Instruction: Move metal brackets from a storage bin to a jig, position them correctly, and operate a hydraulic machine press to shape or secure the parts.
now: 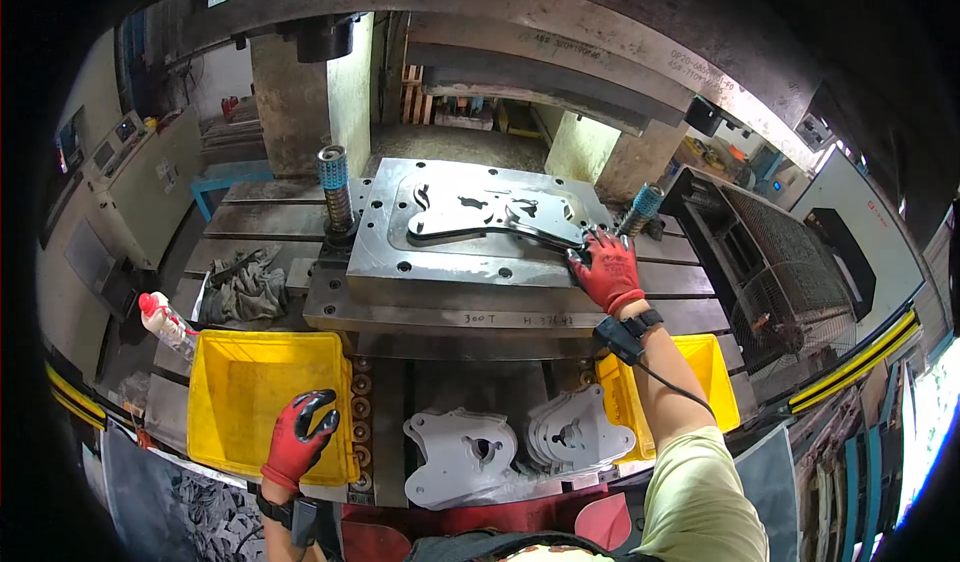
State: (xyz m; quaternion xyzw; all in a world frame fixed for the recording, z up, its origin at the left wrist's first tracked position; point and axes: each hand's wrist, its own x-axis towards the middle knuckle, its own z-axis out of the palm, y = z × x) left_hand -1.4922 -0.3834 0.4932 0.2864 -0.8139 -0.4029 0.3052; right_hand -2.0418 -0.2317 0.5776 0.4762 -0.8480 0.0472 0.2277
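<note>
My right hand (pixel 608 270), in a red glove with black fingertips, grips the right end of a flat grey metal plate (pixel 540 220) with cut-out holes. It lies over the steel die block (pixel 380 252), its right part seeming to overlap another plate surface beneath; the exact layering is hard to tell. My left hand (pixel 300 434), gloved the same way, hangs over the right side of a yellow bin (pixel 255 347) with thumb and fingers curved apart and nothing between them. Nearer me lie a grey cut plate (pixel 450 457) and a stack of similar plates (pixel 575 432).
Guide posts with blue collars (pixel 333 177) (pixel 645 202) rise beside the die, under the heavy upper press block (pixel 560 57). A second yellow bin (pixel 705 372) stands under my right forearm. A grey rag (pixel 245 287) and a red-capped bottle (pixel 165 322) lie left; a wire-mesh guard (pixel 790 272) stands right.
</note>
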